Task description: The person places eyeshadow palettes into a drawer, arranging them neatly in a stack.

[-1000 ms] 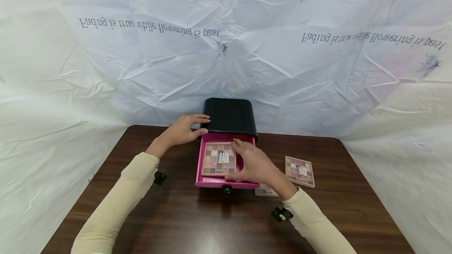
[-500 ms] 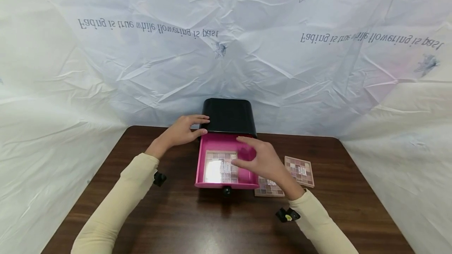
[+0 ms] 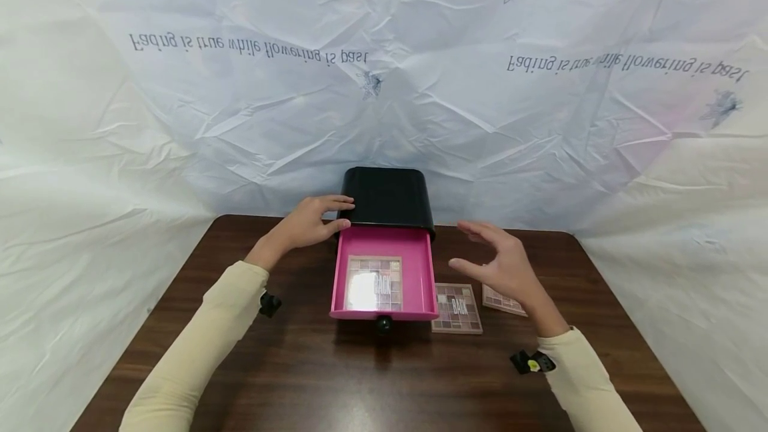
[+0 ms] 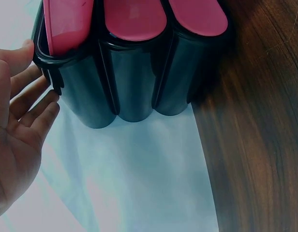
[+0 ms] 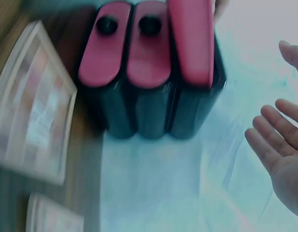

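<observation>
A black drawer unit (image 3: 387, 195) with pink drawers stands at the back of the table, its top drawer (image 3: 418, 265) pulled out. Inside that drawer, toward the front left, an eyeshadow palette (image 3: 390, 285) marked BACK lies flat with glare on it. My left hand (image 3: 306, 224) touches the unit's upper left side with fairly straight fingers. To the right of the drawer, my right hand (image 3: 505, 264) is in the air, thumb and fingers apart, holding nothing. Below it on the table are a second palette (image 3: 456, 310) and a third palette (image 3: 501, 300), partly hidden by the hand.
Two lower pink drawers (image 4: 135, 19) are pushed in beneath the open one; round black knobs (image 5: 150, 25) show on them. The dark wooden table (image 3: 288, 365) ends at a white printed sheet (image 3: 384, 119) hanging behind and at the sides.
My right hand has let go of the palette, which dropped flat toward the drawer's front. That hand then moved right, out of the drawer, over the table. My left hand stays put.
</observation>
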`<state>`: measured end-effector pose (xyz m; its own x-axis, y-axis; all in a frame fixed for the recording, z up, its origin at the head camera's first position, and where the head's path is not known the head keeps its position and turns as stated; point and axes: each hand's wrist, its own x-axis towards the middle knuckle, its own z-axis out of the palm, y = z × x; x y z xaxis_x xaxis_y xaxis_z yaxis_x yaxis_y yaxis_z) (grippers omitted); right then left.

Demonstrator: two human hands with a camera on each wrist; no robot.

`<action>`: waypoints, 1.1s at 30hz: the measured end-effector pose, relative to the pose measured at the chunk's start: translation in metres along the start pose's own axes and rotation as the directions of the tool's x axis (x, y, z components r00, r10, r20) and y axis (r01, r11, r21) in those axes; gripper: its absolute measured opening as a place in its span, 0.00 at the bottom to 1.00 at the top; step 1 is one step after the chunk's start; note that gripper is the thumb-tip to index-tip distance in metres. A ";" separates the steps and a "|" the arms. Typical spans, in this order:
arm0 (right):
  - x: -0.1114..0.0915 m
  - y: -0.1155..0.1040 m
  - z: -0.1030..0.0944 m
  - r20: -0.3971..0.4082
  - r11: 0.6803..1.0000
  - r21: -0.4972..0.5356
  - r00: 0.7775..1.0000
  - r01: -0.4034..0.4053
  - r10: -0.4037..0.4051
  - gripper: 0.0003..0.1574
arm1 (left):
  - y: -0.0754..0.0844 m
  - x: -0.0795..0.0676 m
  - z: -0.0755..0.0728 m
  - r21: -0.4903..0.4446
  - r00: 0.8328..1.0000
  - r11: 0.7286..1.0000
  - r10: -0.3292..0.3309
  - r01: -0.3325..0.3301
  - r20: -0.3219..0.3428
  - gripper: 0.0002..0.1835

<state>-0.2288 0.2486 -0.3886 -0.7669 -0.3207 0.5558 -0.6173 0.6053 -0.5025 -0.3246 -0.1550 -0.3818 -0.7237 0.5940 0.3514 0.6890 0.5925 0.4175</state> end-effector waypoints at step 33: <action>-0.095 0.142 -0.043 0.298 0.923 -0.272 0.888 -0.273 0.351 0.62 | 0.003 -0.002 -0.001 -0.006 1.000 1.000 0.000 0.000 0.003 0.24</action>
<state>-0.2356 0.3960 -0.4845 -0.9497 -0.2891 0.1201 -0.3121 0.8445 -0.4352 -0.3215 -0.1553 -0.3801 -0.7234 0.5956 0.3493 0.6889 0.5890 0.4224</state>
